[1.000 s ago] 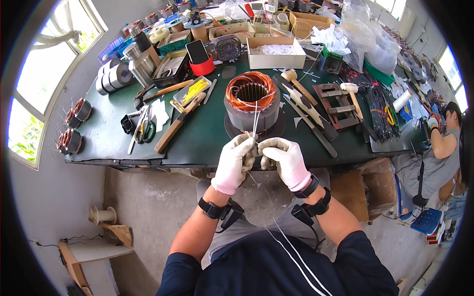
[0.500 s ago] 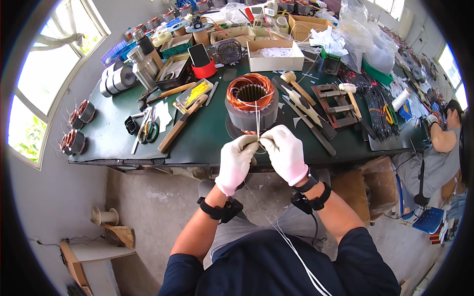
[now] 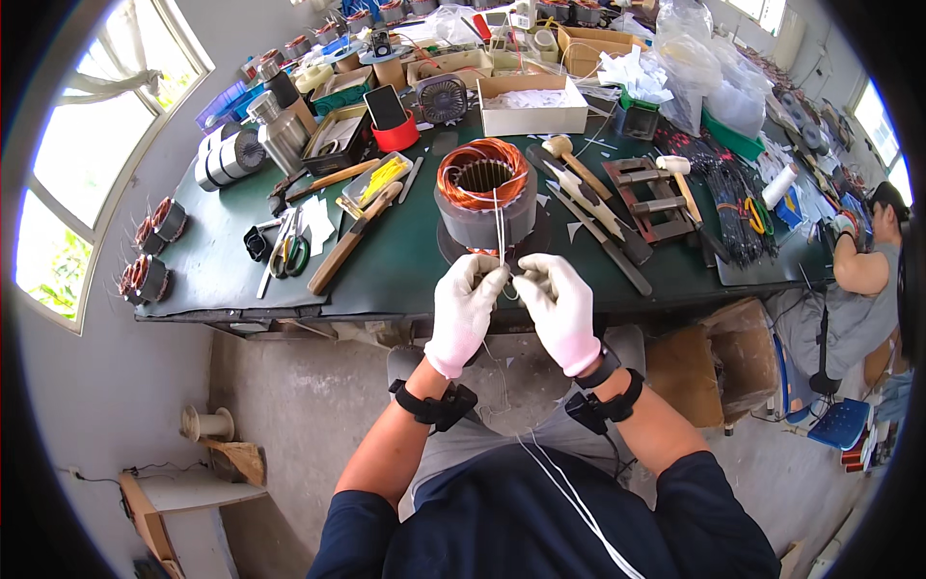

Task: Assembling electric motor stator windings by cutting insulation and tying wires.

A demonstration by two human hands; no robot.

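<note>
Cord (image 3: pixel 501 228) is pinched in left grip (image 3: pixel 465 313), right grip (image 3: pixel 561 314) unclear, both near bench edge (image 3: pixel 381 308).

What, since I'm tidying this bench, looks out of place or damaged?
Small white scraps lie loose on the green bench right of the wound stator; they look stray, since similar pieces sit in the white box behind. The stator stands upright, without visible damage.

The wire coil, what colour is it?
The wire coil is copper-orange, seen best in the head view.
</note>
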